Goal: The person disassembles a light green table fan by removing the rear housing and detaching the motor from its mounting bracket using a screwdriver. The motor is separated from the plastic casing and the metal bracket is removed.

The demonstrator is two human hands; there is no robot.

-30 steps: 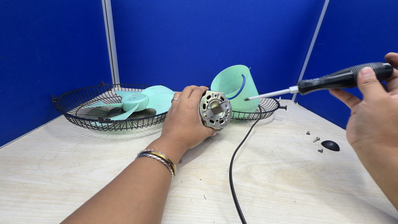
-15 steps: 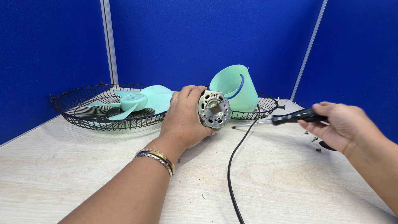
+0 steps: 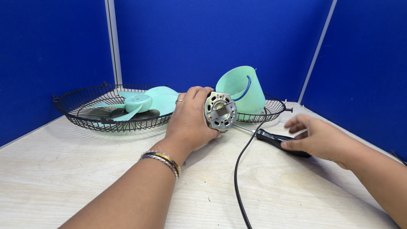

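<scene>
Having lowered the black-handled screwdriver [image 3: 277, 138] onto the pale wooden bench [image 3: 85, 169], our right hand [image 3: 322, 140] loosens its fingers apart over it, while our left hand [image 3: 190, 123] stays clamped around the round silver fan motor [image 3: 220, 111] at centre.

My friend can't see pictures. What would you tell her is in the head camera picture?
A person's left hand grips a metal fan motor above a pale wooden table, while the open right hand rests over a black-handled screwdriver lying there. Behind sit two black wire fan guards, green fan blades, a green plastic housing, and blue partition walls.
</scene>
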